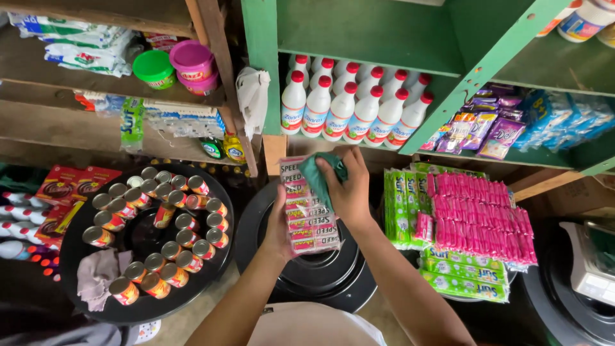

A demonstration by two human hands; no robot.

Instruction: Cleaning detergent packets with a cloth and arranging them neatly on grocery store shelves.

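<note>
While the left hand (280, 225) grips a pink sachet strip (309, 208), the right hand (348, 186) presses a green cloth (318, 176) on it. Below both sits a black round lid (320, 269).

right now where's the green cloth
In the head view it sits near the centre, bunched in the right hand, pressed on the green cloth against the top of the pink sachet strip that the left hand supports, just below the white bottles.

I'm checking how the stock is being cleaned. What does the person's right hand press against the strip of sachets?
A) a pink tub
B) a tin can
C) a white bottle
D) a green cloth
D: the right hand grips a green cloth on top of the strip of sachets, which the left hand supports from behind.
</note>
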